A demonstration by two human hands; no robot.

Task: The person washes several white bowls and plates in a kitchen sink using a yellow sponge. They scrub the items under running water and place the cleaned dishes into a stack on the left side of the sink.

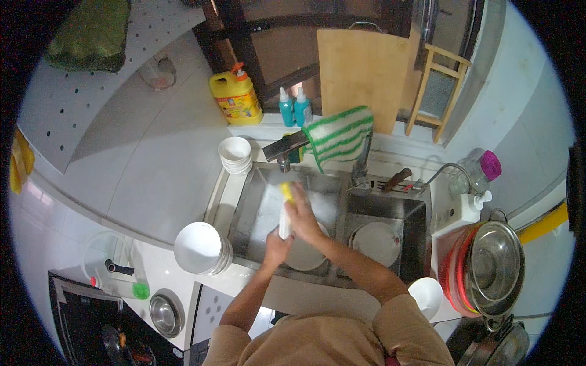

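Over the left basin of the steel sink [242,219], my left hand [278,247] grips the lower edge of a white dish [284,222], seen nearly edge-on, so whether it is a plate or a bowl cannot be told. My right hand [300,212] presses a yellow sponge [287,191] to the dish's upper part. Below my hands, a white plate [306,261] lies in the left basin, where whitish suds show. More plates [376,244] rest in the right basin. Above the left basin is the faucet [284,160], with a green-striped cloth [341,132] draped over it.
Stacked white bowls [198,248] stand left of the sink, smaller ones [235,153] at its back left corner. On the right are a white bowl [426,297], a white pump bottle [462,208] and nested basins [496,263]. A yellow jug [237,100] and a cutting board [361,78] stand behind.
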